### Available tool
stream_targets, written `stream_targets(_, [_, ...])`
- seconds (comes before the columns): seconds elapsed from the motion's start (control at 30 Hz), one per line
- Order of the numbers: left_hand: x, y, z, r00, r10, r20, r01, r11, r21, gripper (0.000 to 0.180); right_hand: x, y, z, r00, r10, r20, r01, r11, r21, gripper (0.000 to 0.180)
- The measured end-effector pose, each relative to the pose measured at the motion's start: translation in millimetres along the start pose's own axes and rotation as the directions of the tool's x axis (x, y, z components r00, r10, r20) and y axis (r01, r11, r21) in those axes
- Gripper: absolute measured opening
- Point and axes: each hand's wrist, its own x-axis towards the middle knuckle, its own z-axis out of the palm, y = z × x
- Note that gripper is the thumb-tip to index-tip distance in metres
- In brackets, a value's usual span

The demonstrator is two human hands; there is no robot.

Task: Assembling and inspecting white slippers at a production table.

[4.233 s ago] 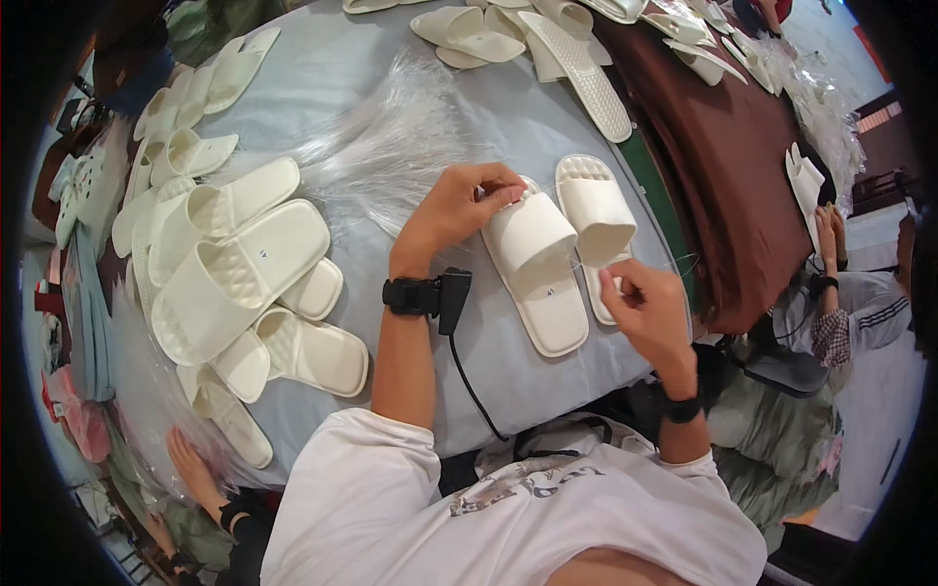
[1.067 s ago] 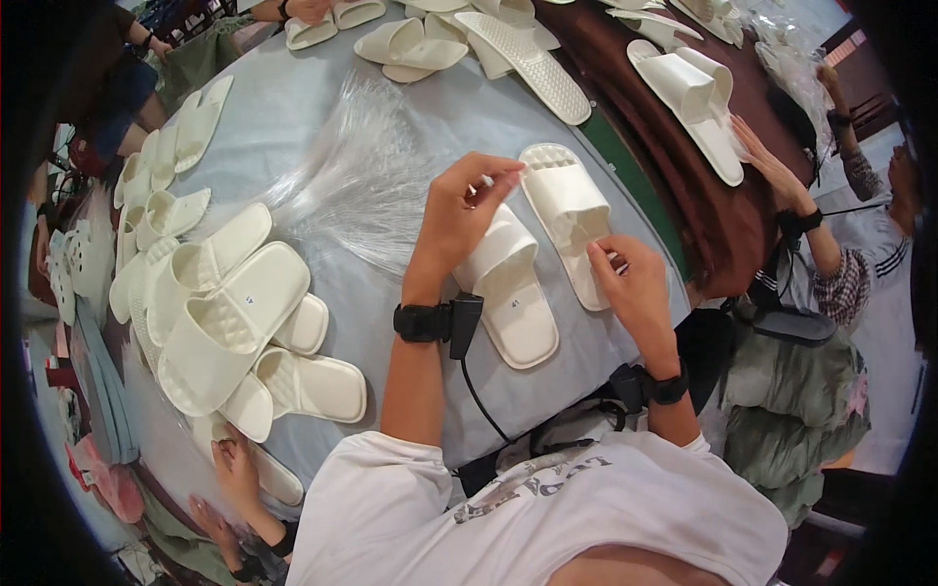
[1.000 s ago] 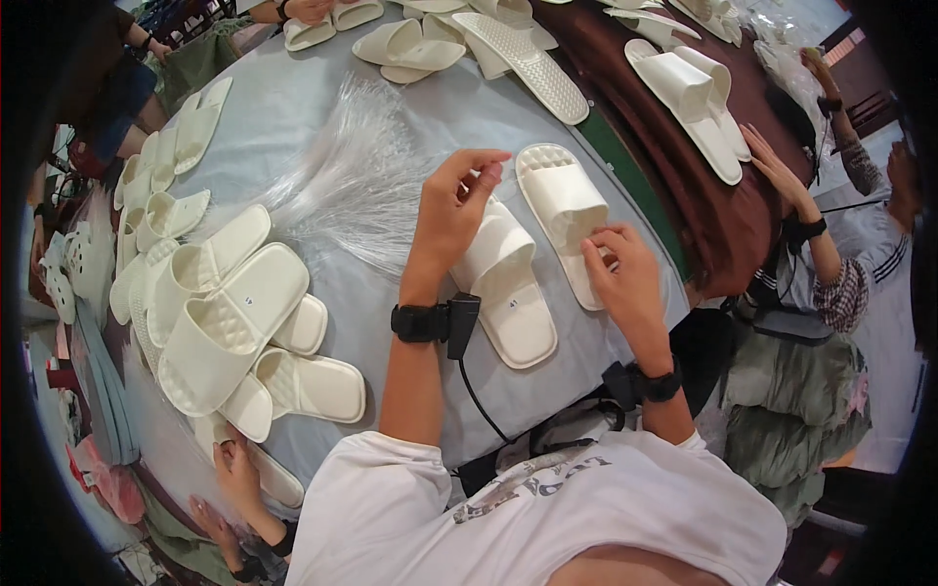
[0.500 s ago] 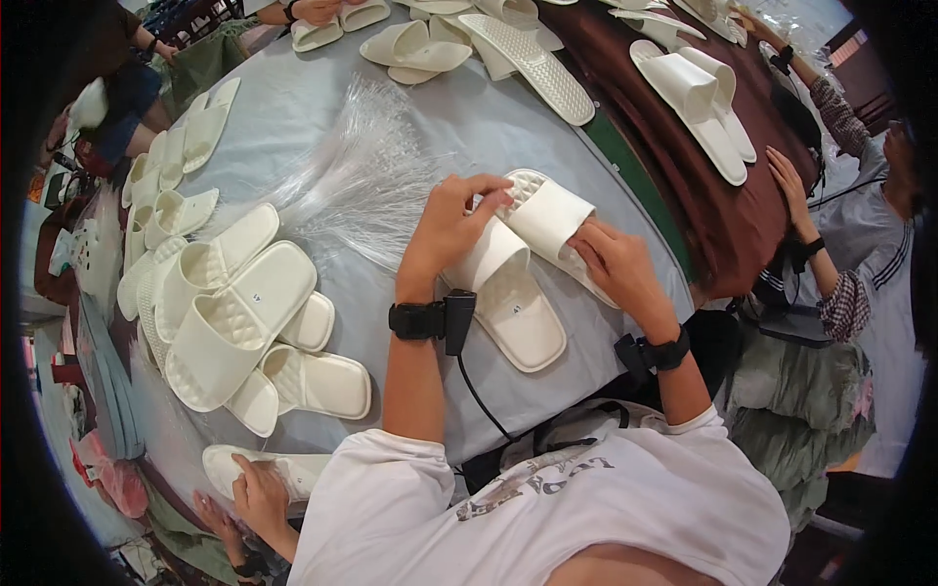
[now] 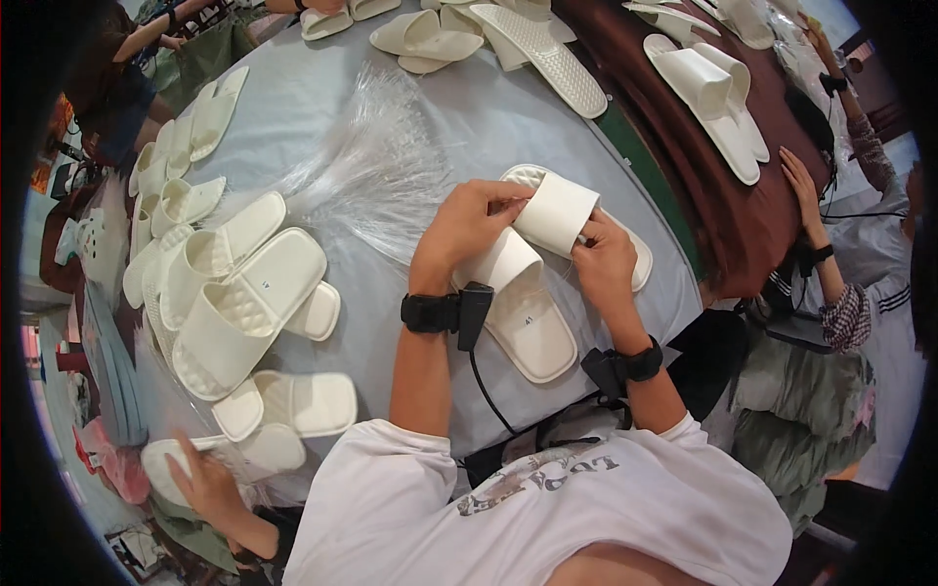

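A pair of cream-white slides lies on the cloth before me, side by side and slanted. My left hand [image 5: 473, 227] is closed at the far slide [image 5: 556, 213], thumb and fingertips at the left edge of its strap. With bent fingers my right hand [image 5: 605, 262] grips the opposite edge of that strap; its fingertips are partly hidden. The near slide [image 5: 532, 317] rests flat, its toe end under my left hand. Beyond my left hand spreads a bundle of thin clear plastic strands [image 5: 366, 161].
Stacked slides [image 5: 230, 322] stand at the left on the grey cloth [image 5: 386, 376]. Another person's hand [image 5: 208, 486] is at a slide [image 5: 259, 454] lower left. More slides [image 5: 537, 61] lie at the far edge. A brown-covered table [image 5: 674, 176] adjoins at right, with a pair of slides [image 5: 710, 103].
My right hand has shifted up and left along the far slide's strap, and that slide's heel now shows. At lower left the other person's hand and a slide have moved left.
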Motion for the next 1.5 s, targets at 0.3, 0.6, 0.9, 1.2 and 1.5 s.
stream_targets(0.3, [5.3, 4.1, -1.5, 0.998, 0.001, 0.057, -0.002, 1.000, 0.017, 0.021, 4.0, 8.7, 7.7, 0.998, 0.036, -0.058, -0.031, 0.995, 0.096, 0.029])
stream_targets(0.6, [9.0, 2.5, -5.8, 0.922, -0.043, -0.384, -0.041, 0.977, -0.208, 0.021, -7.8, -26.5, -33.9, 0.962, -0.084, 0.261, 0.049, 0.989, 0.137, 0.016])
stream_targets(0.9, [7.6, 24.0, -16.4, 0.898, 0.065, -0.436, -0.236, 0.906, -0.351, 0.020, 90.7, -89.5, -28.3, 0.861, -0.467, 0.199, 0.427, 0.878, 0.215, 0.027])
stream_targets(1.2, [9.4, 6.2, -10.2, 0.850, -0.013, -0.527, -0.177, 0.934, -0.309, 0.024, 138.7, -33.8, 48.1, 0.641, -0.381, 0.666, -0.285, 0.688, 0.667, 0.015])
stream_targets(1.5, [8.8, 10.7, -7.6, 0.836, 0.085, -0.542, -0.120, 0.992, -0.029, 0.029, 145.3, -23.2, 50.9, 0.661, -0.296, 0.690, -0.586, 0.370, 0.720, 0.014])
